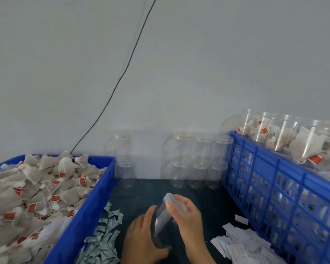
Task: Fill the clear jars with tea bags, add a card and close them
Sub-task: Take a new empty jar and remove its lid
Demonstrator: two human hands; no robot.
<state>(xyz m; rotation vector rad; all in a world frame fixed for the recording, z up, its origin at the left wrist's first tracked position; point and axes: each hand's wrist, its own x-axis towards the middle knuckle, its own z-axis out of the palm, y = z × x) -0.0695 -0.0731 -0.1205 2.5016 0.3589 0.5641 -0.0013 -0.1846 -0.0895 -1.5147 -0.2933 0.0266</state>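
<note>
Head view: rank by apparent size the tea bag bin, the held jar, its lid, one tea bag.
1. Tea bag bin
2. Held jar, tilted between both hands
3. Lid and a tea bag: they look alike, and the lid is nearer the camera, so unranked.

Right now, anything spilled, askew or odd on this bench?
Nothing looks damaged. Small packets lie loose in a heap beside the tea bag bin, and white cards are scattered by the blue crate. The jar both hands hold is tilted and looks empty, lid on.
</note>
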